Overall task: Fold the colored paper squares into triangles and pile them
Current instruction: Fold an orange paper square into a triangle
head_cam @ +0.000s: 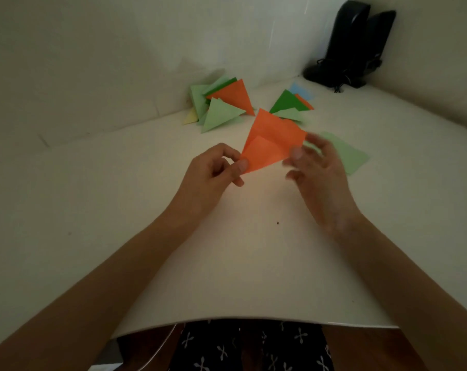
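The white table [119, 210] ran back to pale walls. Above its middle, the left hand [213, 170] pinched the lower corner of a part-folded orange paper [272, 140]. The blurred right hand [318, 167] was at the paper's right edge, its grip unclear. A light green sheet [352, 159] lay just behind it. Farther back were a pile of triangles [224, 108], a smaller heap of sheets [288, 103] and black speakers [355, 44] in the corner.
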{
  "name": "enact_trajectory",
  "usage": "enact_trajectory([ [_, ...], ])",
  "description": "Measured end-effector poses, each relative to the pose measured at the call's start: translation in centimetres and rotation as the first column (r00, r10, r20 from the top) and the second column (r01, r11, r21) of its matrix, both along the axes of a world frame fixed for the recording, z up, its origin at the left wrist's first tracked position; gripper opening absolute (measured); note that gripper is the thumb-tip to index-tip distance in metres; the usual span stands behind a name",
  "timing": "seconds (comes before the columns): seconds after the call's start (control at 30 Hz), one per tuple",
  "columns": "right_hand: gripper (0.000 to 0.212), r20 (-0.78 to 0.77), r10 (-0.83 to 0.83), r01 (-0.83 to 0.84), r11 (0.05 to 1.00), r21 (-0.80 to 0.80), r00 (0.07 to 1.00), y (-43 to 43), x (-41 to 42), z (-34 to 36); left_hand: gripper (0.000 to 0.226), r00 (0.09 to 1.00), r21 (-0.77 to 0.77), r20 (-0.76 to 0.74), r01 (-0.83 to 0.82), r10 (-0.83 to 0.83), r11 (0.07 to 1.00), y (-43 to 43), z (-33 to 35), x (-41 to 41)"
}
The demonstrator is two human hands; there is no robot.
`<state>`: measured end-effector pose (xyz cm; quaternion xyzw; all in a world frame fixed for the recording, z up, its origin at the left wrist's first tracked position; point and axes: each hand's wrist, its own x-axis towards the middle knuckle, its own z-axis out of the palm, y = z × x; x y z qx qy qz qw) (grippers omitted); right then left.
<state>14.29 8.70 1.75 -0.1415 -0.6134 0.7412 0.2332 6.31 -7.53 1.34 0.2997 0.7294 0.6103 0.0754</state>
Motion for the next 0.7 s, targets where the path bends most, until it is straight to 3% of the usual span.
enact_trajectory([
  [0.1,0.022,0.108,0.199,-0.209,0.974,0.088,0.974,-1.5,0.1,-0.5,0.012,0.998,0.044,0.050,0.035,-0.038,0.998,0.3,-0.2,0.6],
  [0.2,0.005,0.146,0.183,-0.204,0.969,0.139,0.972,-1.8,0.1,-0.7,0.011,0.995,0.067,0.061,0.080,-0.084,0.995,0.4,-0.5,0.7],
  [0.37,0.003,0.125,0.215,-0.217,0.976,0.002,0.969,-2.0,0.3,-0.7,0.011,0.995,0.085,0.067,0.075,-0.080,0.994,0.6,-0.9,0.7],
  [0.7,0.009,0.140,0.156,-0.165,0.985,0.058,0.978,-2.3,0.4,-0.8,0.017,0.979,0.033,0.070,0.187,-0.189,0.982,0.7,-1.0,0.8],
])
